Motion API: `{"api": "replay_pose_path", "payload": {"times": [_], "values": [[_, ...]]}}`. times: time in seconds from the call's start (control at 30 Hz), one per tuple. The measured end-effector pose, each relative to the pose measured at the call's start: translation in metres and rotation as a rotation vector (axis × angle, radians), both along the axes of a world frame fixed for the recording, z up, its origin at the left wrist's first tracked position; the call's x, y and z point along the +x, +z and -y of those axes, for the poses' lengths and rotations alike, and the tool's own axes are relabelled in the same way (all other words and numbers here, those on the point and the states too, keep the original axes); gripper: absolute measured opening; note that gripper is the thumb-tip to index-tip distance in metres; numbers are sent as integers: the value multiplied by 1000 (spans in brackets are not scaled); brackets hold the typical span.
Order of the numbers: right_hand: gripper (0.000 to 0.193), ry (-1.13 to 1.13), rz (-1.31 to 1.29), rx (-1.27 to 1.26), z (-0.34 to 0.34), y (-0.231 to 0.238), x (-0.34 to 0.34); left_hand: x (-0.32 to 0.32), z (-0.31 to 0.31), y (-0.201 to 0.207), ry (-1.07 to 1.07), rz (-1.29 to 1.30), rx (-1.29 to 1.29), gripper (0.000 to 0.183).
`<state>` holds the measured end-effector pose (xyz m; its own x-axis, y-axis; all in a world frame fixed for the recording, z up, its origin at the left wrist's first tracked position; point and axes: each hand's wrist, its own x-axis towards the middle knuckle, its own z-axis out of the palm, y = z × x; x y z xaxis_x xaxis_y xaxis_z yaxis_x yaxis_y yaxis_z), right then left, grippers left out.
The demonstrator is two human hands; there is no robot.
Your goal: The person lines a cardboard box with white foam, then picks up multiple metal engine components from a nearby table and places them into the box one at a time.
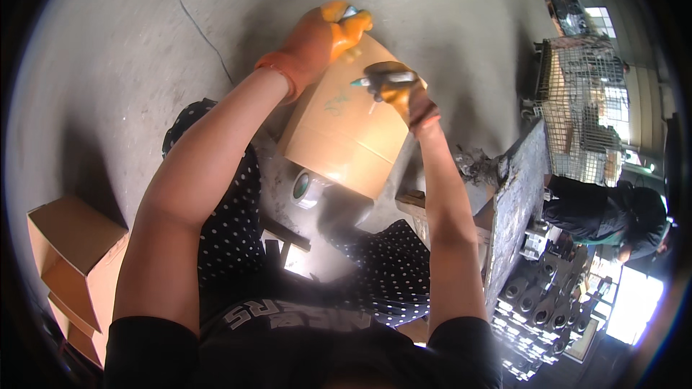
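carton: tan corrugated cardboard, tilted above the concrete floor; probably stiff-walled, dentable at the corners, best held by opposite edges.
left grip: orange-gloved, curled round a small pale object, too blurred to identify, at the carton's far edge.
right grip: dark-stained glove, pinching a green-tipped marker over the carton; marker presumably light, rigid, best taken mid-barrel.
green strokes: on the carton face.

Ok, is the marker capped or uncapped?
Cannot tell: the marker pokes a green end from the right hand, above the carton, but blur hides whether that's cap or nib.
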<state>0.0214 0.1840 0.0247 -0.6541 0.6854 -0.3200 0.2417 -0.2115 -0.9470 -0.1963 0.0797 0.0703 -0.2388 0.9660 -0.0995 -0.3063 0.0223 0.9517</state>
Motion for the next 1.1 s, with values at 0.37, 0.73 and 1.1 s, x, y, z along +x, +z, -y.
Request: {"api": "replay_pose_path", "payload": {"times": [0.37, 0.73, 1.1], "values": [[38, -340, -164, 505, 118, 191, 63, 75, 16, 8, -564, -29, 72, 22], [22, -411, -162, 310, 188, 194, 134, 143, 51, 56, -779, -284, 157, 23], [30, -244, 1002, 887, 223, 178, 187, 222, 40, 50, -423, -1225, 595, 20]]}}
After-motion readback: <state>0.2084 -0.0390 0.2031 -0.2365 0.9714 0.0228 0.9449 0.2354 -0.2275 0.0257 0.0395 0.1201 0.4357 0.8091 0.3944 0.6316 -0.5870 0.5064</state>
